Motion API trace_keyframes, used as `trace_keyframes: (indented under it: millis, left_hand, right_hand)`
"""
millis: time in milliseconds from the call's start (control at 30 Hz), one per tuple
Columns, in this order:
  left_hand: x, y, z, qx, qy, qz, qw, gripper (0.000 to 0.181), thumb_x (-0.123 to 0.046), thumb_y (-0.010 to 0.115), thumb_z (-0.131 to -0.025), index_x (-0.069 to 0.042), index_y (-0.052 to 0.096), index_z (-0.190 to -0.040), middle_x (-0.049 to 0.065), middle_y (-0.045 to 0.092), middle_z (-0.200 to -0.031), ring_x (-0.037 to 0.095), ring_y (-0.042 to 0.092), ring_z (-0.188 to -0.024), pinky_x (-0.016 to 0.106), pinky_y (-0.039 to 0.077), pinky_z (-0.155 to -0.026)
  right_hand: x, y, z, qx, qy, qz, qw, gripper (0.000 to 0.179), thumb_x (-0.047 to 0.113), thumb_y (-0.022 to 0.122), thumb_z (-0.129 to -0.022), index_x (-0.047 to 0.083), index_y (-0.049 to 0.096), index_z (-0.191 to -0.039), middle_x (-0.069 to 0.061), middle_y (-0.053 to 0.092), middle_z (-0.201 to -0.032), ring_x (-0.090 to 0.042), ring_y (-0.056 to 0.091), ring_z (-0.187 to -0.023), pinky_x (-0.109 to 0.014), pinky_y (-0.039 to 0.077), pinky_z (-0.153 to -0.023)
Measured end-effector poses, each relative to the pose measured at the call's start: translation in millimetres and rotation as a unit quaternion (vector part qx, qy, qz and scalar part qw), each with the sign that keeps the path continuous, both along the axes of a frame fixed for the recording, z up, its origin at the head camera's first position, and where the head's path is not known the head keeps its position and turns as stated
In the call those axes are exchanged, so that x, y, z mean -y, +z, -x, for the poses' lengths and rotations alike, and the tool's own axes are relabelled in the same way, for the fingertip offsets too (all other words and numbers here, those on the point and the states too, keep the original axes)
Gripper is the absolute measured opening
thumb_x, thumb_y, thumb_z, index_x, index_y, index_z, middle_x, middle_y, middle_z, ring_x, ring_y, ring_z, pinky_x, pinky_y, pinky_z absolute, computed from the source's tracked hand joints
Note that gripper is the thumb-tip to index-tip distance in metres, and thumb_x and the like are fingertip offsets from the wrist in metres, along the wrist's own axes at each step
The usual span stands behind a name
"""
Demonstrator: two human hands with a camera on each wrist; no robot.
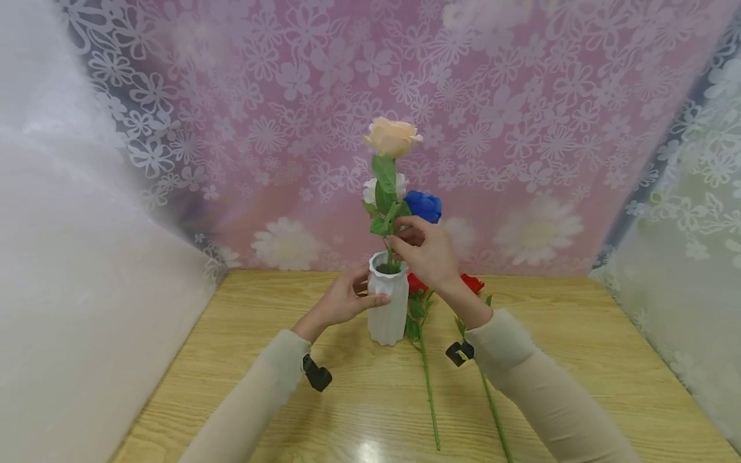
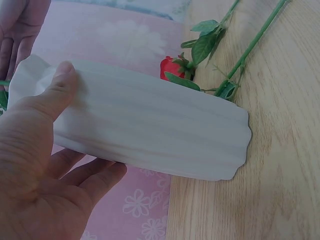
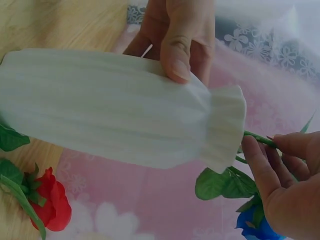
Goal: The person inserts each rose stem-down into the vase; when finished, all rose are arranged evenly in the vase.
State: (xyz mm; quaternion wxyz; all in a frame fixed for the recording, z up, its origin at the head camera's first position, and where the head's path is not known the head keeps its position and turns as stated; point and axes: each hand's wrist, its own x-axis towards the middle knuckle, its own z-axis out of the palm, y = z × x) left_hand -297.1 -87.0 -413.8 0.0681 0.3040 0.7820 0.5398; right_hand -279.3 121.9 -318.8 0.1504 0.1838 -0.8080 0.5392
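Observation:
A white fluted vase (image 1: 388,315) stands upright on the wooden table. My left hand (image 1: 346,297) holds it near the top from the left, thumb across the front, fingers behind. Above the rim my right hand (image 1: 427,252) pinches a green stem (image 3: 261,139) whose lower end goes into the vase mouth. A peach rose (image 1: 392,137) tops the flowers there. Behind its leaves show a white flower (image 1: 370,191) and a blue rose (image 1: 424,206); the blue one's stem is mostly hidden. In the left wrist view, the thumb (image 2: 59,90) lies along the vase side.
Two red roses lie on the table to the right of the vase: one red rose (image 1: 417,283) close beside it, the other red rose (image 1: 473,283) farther right, partly behind my right forearm. Their stems run toward the front. A pink flowered sheet (image 1: 324,212) hangs behind the table.

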Motion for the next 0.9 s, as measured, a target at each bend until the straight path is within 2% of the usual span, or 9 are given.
trace_keyframes:
  millis: [133, 300, 633, 900]
  left_hand:
    - [0.5, 0.3, -0.4, -0.005, 0.000, 0.003, 1.0000, 0.066, -0.022, 0.078, -0.098, -0.022, 0.049, -0.158, 0.004, 0.055, -0.156, 0.029, 0.059, -0.141, 0.043, 0.055, -0.113]
    - [1.3, 0.6, -0.8, -0.007, 0.001, 0.007, 0.9999, 0.068, -0.023, 0.078, -0.098, -0.021, 0.048, -0.159, 0.003, 0.052, -0.159, 0.027, 0.058, -0.142, 0.046, 0.052, -0.115]
    - [1.0, -0.3, -0.3, -0.006, 0.004, 0.010, 0.9999, 0.068, -0.024, 0.078, -0.099, -0.022, 0.047, -0.159, 0.002, 0.056, -0.155, 0.025, 0.059, -0.140, 0.043, 0.053, -0.115]
    - [1.0, -1.8, 0.5, -0.005, 0.006, 0.012, 0.9999, 0.070, -0.025, 0.078, -0.098, -0.023, 0.046, -0.160, 0.002, 0.057, -0.153, 0.025, 0.060, -0.140, 0.044, 0.053, -0.115]
  right_hand:
    - [7, -5.0, 0.2, -0.006, -0.003, -0.023, 0.9997, 0.033, 0.015, 0.075, -0.099, 0.005, 0.071, -0.130, -0.017, 0.079, -0.102, -0.029, 0.079, -0.083, -0.038, 0.067, -0.073]
    - [14, -10.0, 0.4, -0.003, -0.005, -0.044, 0.9990, 0.033, 0.016, 0.075, -0.099, 0.006, 0.072, -0.131, -0.016, 0.079, -0.104, -0.029, 0.079, -0.087, -0.035, 0.067, -0.072]
    - [19, -11.4, 0.9, -0.041, -0.029, -0.102, 0.9934, 0.029, 0.017, 0.077, -0.098, 0.006, 0.076, -0.125, -0.015, 0.081, -0.101, -0.029, 0.079, -0.087, -0.044, 0.068, -0.075]
    - [19, -11.4, -0.4, -0.041, -0.030, -0.102, 0.9935, 0.028, 0.016, 0.077, -0.097, 0.003, 0.077, -0.122, -0.018, 0.080, -0.105, -0.033, 0.080, -0.091, -0.048, 0.067, -0.081]
